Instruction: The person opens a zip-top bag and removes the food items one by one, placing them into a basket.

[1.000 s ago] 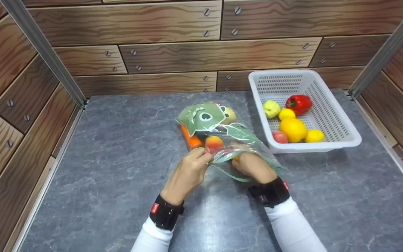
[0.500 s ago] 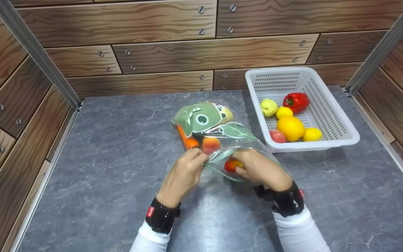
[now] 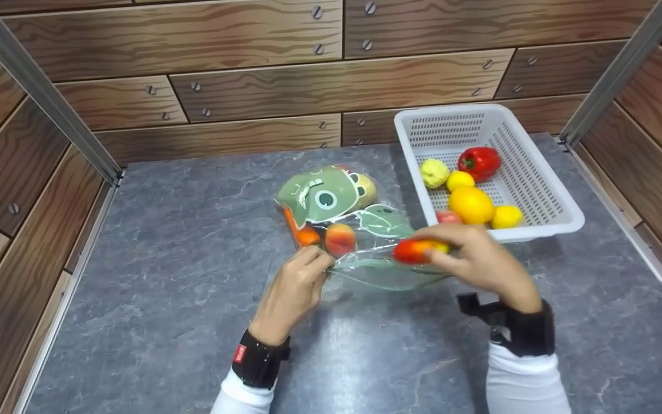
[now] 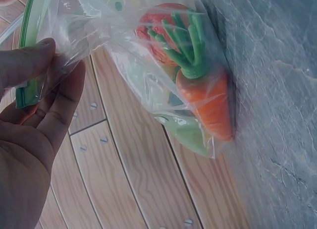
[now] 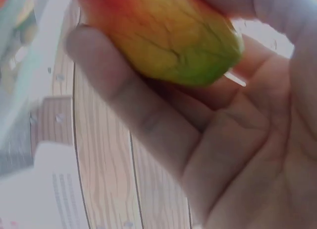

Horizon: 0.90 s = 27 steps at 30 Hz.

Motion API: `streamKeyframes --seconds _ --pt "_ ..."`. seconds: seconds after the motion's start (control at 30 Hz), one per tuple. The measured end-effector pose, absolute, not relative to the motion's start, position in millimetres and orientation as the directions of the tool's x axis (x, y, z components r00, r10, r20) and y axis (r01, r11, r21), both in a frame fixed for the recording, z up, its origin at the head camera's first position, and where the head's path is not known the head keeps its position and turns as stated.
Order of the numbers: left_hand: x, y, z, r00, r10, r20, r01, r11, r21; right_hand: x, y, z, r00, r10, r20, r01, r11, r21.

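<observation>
A clear zip bag [image 3: 383, 222] with a green cartoon face lies on the grey tabletop, its mouth toward me. My left hand [image 3: 293, 293] pinches the left end of the bag's green zip edge between thumb and fingers. Inside the bag are a carrot [image 4: 208, 105] with green stalks, a peach [image 3: 341, 240] and a wrinkled red thing [image 4: 157, 38], partly hidden by the carrot. Over the bag's mouth, my right hand [image 3: 483, 259] grips a mango [image 5: 173, 40], red at one end and yellow-green at the other.
Beyond my right hand stands a white slotted basket [image 3: 538, 167]. It holds a red bell pepper [image 3: 480, 163], an orange [image 3: 471, 205], two lemons [image 3: 507, 217], a pale yellow-green fruit [image 3: 434, 173] and a pinkish fruit [image 3: 449, 217]. Wood-patterned walls [image 3: 262, 86] enclose the table.
My right hand has come up out of the bag's mouth and shifted right, with the mango in its fingers. My left hand keeps its pinch on the bag edge. The head view has shifted slightly.
</observation>
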State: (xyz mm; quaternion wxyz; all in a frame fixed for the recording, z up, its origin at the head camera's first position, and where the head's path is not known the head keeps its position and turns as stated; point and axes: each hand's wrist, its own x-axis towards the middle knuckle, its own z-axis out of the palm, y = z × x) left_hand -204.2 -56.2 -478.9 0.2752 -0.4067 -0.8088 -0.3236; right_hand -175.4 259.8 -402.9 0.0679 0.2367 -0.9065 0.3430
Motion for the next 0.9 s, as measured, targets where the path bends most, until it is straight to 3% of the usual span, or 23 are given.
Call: streamKeyframes --seconds 0.23,0.4,0.6,0.9 --pt "-203.8 -57.1 -477.5 -0.525 0.480 0.703 0.829 0.475 0.294 -184.5 281.5 -404.7 -0.859 -0.071 0.507 -0.413 0.681 -0.604" --pt "-204.3 -55.4 -477.4 -0.524 0.481 0.703 0.829 0.477 0.291 -191.6 290.9 -410.9 -0.822 0.087 0.563 -0.342 0.715 -0.610" --pt "-202.4 -55.5 -476.2 -0.539 0.484 0.689 0.818 0.497 0.290 -200.4 295.6 -419.2 -0.813 0.160 0.559 -0.287 0.726 -0.625" --pt "-202.0 -55.4 -474.1 -0.547 0.491 0.678 0.816 0.494 0.300 -214.3 299.7 -432.7 -0.805 0.145 0.575 -0.273 0.771 -0.576"
